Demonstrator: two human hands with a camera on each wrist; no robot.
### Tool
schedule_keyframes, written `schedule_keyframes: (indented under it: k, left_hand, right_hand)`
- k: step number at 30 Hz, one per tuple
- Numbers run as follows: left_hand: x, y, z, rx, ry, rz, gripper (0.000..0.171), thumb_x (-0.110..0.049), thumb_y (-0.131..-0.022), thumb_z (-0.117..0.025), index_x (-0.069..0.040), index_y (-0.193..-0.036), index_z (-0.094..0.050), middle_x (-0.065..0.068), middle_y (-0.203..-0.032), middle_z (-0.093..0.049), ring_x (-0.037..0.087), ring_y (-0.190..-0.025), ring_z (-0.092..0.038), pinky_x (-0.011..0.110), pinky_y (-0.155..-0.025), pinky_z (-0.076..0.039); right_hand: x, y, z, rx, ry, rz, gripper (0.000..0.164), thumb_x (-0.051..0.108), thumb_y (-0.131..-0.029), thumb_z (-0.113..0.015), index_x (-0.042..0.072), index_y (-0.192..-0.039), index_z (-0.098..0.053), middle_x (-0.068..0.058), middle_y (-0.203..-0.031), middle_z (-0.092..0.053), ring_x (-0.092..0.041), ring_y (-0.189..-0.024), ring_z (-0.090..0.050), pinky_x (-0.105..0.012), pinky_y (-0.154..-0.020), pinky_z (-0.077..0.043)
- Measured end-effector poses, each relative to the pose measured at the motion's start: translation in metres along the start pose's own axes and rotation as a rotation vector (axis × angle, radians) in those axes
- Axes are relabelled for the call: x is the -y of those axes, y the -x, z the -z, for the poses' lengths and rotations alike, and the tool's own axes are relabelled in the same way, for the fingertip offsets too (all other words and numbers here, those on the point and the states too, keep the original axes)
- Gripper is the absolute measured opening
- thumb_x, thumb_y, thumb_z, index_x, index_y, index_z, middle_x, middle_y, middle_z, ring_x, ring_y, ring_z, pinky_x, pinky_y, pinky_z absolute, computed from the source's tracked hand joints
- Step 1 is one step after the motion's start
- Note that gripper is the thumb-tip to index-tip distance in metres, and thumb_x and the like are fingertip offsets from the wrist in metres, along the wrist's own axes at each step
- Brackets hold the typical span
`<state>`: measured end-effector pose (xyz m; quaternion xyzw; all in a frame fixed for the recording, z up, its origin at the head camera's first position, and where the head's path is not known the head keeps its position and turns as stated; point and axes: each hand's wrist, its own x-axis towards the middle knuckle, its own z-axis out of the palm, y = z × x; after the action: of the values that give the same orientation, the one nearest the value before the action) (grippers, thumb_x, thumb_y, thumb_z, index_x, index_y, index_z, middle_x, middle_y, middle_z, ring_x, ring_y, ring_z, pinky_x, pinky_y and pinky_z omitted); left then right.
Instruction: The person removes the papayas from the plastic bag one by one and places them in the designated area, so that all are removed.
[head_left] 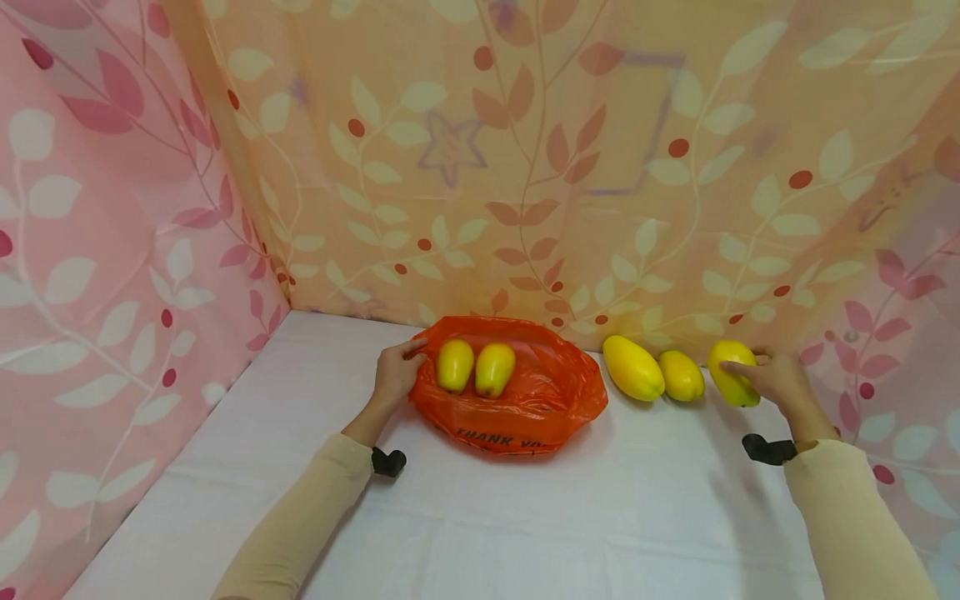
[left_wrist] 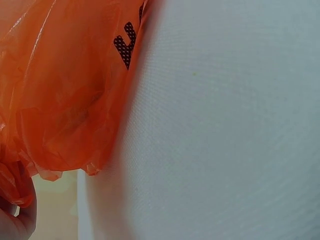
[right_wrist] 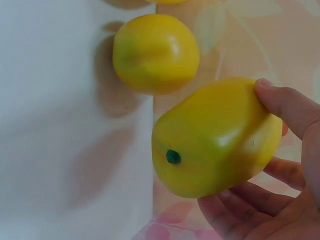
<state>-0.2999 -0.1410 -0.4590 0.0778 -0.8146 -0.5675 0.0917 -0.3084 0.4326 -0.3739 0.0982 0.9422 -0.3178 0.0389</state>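
My left hand [head_left: 396,372] pinches the left rim of an orange plastic bag [head_left: 555,421] with "THANK YOU" lettering; its fingers [left_wrist: 27,210] show at the edge of the left wrist view. Two yellow mangoes, a left one [head_left: 454,367] and a right one [head_left: 495,371], lie in the open bag. Over on the right, my right hand [head_left: 780,383] grips another yellow mango [right_wrist: 215,140] between thumb and fingers, its green stem end showing. That mango looks raised off the table, its shadow lying apart from it. Beside it rest a smaller mango [head_left: 681,376] and a longer one [head_left: 633,368].
A white cloth covers the table [head_left: 525,525]. Behind it hangs a flowered yellow curtain [head_left: 465,200], close to the bag and the fruit. Pink flowered curtains stand at the left [head_left: 112,250] and right [head_left: 900,375] sides.
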Motion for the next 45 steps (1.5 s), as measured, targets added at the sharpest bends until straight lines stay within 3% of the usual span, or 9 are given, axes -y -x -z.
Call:
schedule_keyframes:
  k: [12,20,27,32,45]
  left_hand:
    - [0.003,-0.002,-0.001,-0.001,-0.012,-0.009,0.033,-0.006,-0.093,-0.062,-0.006,-0.125,-0.067,0.016,-0.133,-0.062,0.026,-0.124,-0.053,0.038,-0.097,-0.045]
    - [0.003,-0.002,-0.001,-0.007,-0.014,-0.017,0.033,-0.005,-0.092,-0.062,-0.005,-0.124,-0.067,0.018,-0.129,-0.064,0.03,-0.131,-0.052,0.044,-0.108,-0.043]
    - [0.003,-0.003,-0.002,-0.004,0.008,-0.004,0.032,-0.006,-0.092,-0.063,-0.006,-0.123,-0.068,0.017,-0.129,-0.064,0.029,-0.131,-0.052,0.043,-0.107,-0.044]
    - [0.003,-0.004,-0.002,-0.009,0.012,-0.005,0.032,-0.006,-0.091,-0.063,-0.006,-0.123,-0.068,0.018,-0.13,-0.063,0.029,-0.132,-0.051,0.044,-0.108,-0.043]
    - [0.005,-0.003,-0.002,-0.008,-0.015,0.0,0.032,-0.007,-0.092,-0.063,-0.006,-0.124,-0.067,0.017,-0.131,-0.063,0.029,-0.133,-0.05,0.044,-0.11,-0.041]
  right_hand:
    - [-0.013,-0.004,-0.009,0.004,-0.064,-0.069,0.097,0.062,-0.089,-0.055,-0.01,-0.146,-0.025,-0.036,-0.138,-0.034,-0.049,-0.111,-0.04,-0.065,-0.099,-0.041]
    - [-0.02,-0.007,-0.019,-0.009,-0.05,-0.056,0.09,0.058,-0.089,-0.058,-0.01,-0.142,-0.032,-0.03,-0.125,-0.035,-0.047,-0.11,-0.04,-0.064,-0.104,-0.039]
    - [-0.027,-0.008,-0.02,0.028,-0.026,-0.139,0.101,0.06,-0.09,-0.056,-0.007,-0.151,-0.012,-0.038,-0.15,-0.016,-0.056,-0.125,-0.029,-0.07,-0.105,-0.03]
    - [-0.032,-0.011,-0.024,0.041,0.011,-0.144,0.103,0.063,-0.091,-0.051,-0.012,-0.149,-0.012,-0.04,-0.144,-0.025,-0.055,-0.122,-0.033,-0.068,-0.106,-0.032]
    - [-0.037,-0.02,-0.039,-0.006,-0.052,-0.162,0.091,0.054,-0.094,-0.052,-0.014,-0.145,-0.019,-0.038,-0.14,-0.03,-0.052,-0.12,-0.035,-0.065,-0.108,-0.032]
